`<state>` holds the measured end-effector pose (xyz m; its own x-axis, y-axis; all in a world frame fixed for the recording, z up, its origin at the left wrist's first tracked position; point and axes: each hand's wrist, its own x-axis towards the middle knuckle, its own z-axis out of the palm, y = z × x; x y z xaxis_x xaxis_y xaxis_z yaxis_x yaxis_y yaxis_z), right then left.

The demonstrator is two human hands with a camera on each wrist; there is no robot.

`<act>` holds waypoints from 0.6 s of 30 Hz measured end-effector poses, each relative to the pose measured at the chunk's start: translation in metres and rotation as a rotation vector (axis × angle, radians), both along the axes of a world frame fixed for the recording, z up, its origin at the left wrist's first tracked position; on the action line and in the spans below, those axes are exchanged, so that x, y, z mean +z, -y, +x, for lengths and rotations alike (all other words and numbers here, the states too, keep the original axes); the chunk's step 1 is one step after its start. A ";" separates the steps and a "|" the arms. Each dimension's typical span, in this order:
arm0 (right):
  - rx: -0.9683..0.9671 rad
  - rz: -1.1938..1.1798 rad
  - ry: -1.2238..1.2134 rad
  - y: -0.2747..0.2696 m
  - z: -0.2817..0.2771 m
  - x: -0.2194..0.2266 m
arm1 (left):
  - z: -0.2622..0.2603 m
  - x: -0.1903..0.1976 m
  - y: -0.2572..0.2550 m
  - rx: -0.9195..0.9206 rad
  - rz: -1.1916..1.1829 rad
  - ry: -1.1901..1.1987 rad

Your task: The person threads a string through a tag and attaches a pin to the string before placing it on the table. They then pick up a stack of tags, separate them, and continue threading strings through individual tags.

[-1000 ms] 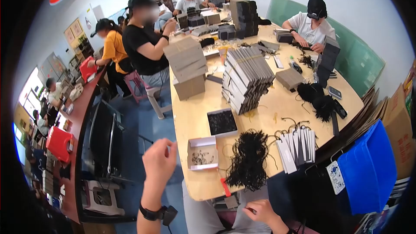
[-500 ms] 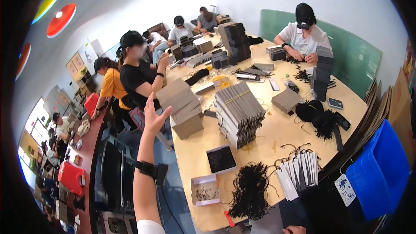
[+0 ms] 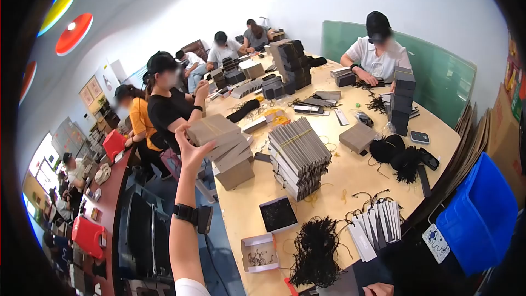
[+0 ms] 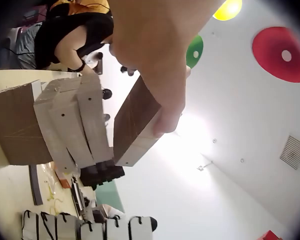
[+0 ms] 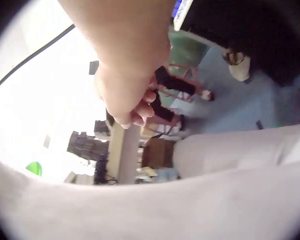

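Observation:
My left hand [image 3: 194, 152] grips the top banded bundle of grey cards [image 3: 215, 129] at its near end, thumb on one side and fingers on the other. In the left wrist view that bundle [image 4: 135, 122] is tilted, with a gap between it and the stack of similar bundles [image 4: 65, 120]. The stack [image 3: 235, 169] stands at the table's left edge. Low in the head view, my right hand [image 3: 379, 289] is partly cut off by the frame. Its fingers [image 5: 140, 112] hang loosely curled in the right wrist view, and no held thing shows.
On the table [image 3: 241, 225] stand a tall pile of strung grey tags [image 3: 298, 153], a black box [image 3: 278, 214], a white box of small rings [image 3: 260, 255] and black cords [image 3: 315, 252]. White tags [image 3: 378, 225] fan out at right. Other people sit or stand around.
My left hand has reached forward, opened, then taken hold of the top bundle. My right hand has dropped toward the bottom edge of the head view, which has tilted upward.

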<state>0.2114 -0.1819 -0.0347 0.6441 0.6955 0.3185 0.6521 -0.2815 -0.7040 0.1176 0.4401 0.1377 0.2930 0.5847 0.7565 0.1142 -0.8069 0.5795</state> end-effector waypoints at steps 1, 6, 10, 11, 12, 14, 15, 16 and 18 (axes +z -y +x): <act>0.050 0.125 0.079 -0.011 0.004 0.011 | -0.004 0.007 0.021 0.020 0.002 0.000; 0.037 0.490 0.051 -0.074 -0.003 0.076 | -0.026 0.079 0.189 -0.081 0.576 -0.368; 0.113 0.581 -0.083 -0.104 -0.006 0.106 | -0.052 0.073 0.299 -0.381 0.460 -0.595; 0.151 0.631 -0.057 -0.112 -0.004 0.121 | -0.054 0.070 0.323 -0.445 0.501 -0.642; 0.195 0.575 0.005 -0.114 -0.002 0.130 | -0.057 0.058 0.341 -0.479 0.551 -0.642; 0.206 0.482 0.071 -0.112 -0.010 0.133 | -0.068 0.041 0.369 -0.549 0.586 -0.706; 0.176 0.449 0.085 -0.111 -0.015 0.132 | -0.074 0.033 0.379 -0.580 0.608 -0.740; 0.195 0.406 0.050 -0.106 -0.021 0.125 | -0.078 0.024 0.388 -0.609 0.577 -0.714; 0.196 0.419 0.063 -0.094 -0.028 0.116 | -0.085 0.013 0.398 -0.677 0.561 -0.690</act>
<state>0.1833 -0.0875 0.0814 0.4841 0.6049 0.6323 0.7098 0.1512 -0.6880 0.0327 0.0421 0.1509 0.8806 -0.2282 0.4153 -0.2917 -0.9517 0.0958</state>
